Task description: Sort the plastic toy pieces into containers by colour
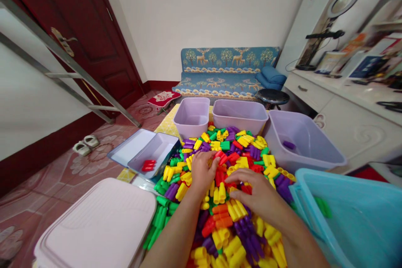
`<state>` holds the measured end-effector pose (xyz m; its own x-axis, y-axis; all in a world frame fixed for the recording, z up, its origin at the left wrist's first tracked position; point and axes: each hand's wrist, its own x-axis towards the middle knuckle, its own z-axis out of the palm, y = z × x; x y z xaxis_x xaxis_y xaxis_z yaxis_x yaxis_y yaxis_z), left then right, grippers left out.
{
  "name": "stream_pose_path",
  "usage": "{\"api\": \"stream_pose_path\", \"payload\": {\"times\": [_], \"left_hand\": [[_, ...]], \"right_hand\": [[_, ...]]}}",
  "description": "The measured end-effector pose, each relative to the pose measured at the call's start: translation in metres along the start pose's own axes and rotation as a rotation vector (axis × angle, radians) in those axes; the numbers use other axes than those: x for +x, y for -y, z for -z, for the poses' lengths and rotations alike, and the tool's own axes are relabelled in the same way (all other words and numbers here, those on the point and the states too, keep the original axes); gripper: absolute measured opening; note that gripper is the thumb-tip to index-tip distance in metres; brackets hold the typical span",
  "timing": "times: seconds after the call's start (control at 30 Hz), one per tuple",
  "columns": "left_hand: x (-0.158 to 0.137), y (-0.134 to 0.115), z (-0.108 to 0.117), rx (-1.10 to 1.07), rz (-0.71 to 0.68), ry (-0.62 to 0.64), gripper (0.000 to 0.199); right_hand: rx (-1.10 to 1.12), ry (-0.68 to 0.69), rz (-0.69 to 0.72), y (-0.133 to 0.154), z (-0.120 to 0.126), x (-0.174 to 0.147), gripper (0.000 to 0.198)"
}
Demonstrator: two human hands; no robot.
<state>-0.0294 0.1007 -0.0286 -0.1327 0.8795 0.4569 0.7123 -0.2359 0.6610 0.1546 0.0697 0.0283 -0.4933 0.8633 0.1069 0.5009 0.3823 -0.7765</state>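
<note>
A large heap of plastic tube-shaped building pieces (pixel 237 209) in yellow, green, purple, red and orange spreads in front of me, many joined side by side. Over its middle, my left hand (pixel 202 171) has thumb and fingertips closed at a red plastic piece (pixel 221 157). To the right, my right hand (pixel 256 188) hovers low over the heap, fingers apart and thumb spread, with nothing visibly held. Red pieces (pixel 220 176) lie between the two hands. Just below the right hand is a yellow joined piece (pixel 236 209).
Three lilac bins (pixel 192 129) (pixel 240 123) (pixel 307 157) stand behind the heap; the right one contains a purple piece. At left, an open box (pixel 163 142) contains red pieces, near a pale pink lid (pixel 100 222). A turquoise bin (pixel 354 217) at right contains a green piece.
</note>
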Motion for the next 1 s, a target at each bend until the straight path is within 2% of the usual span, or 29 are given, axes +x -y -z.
{"api": "stream_pose_path", "payload": {"times": [0.1, 0.17, 0.27, 0.37, 0.5, 0.6, 0.7, 0.77, 0.9, 1.0], "left_hand": [[-0.001, 0.001, -0.001, -0.002, 0.008, -0.005, 0.019], [-0.001, 0.001, -0.001, -0.007, 0.014, -0.004, 0.02], [0.0, 0.001, 0.0, -0.013, 0.014, 0.001, 0.02], [0.0, 0.002, 0.002, -0.016, 0.015, 0.004, 0.021], [0.0, 0.001, 0.001, -0.011, 0.022, 0.002, 0.02], [-0.001, -0.001, 0.002, -0.005, -0.002, 0.026, 0.019], [-0.002, -0.006, 0.006, -0.052, -0.057, 0.036, 0.019], [-0.003, -0.009, 0.008, -0.114, -0.088, 0.029, 0.017], [-0.005, -0.01, 0.011, -0.307, -0.125, 0.068, 0.021], [-0.006, -0.009, 0.01, -0.357, -0.116, 0.092, 0.033]], "right_hand": [[-0.082, 0.198, 0.126, 0.012, -0.013, -0.009, 0.041], [-0.159, 0.223, 0.16, 0.014, -0.02, -0.012, 0.049], [-0.281, 0.136, 0.177, 0.009, -0.026, -0.013, 0.041], [-0.384, -0.014, 0.167, -0.004, -0.025, -0.009, 0.031], [-0.414, -0.194, 0.129, -0.021, -0.018, -0.005, 0.023], [-0.284, -0.358, 0.087, -0.029, -0.013, -0.001, 0.014], [-0.049, -0.527, 0.011, -0.03, -0.011, 0.006, 0.023], [0.131, -0.54, -0.037, -0.029, -0.013, 0.011, 0.031], [0.462, -0.475, -0.157, -0.03, -0.026, 0.021, 0.048], [0.472, -0.481, -0.155, -0.036, -0.037, 0.024, 0.041]]}}
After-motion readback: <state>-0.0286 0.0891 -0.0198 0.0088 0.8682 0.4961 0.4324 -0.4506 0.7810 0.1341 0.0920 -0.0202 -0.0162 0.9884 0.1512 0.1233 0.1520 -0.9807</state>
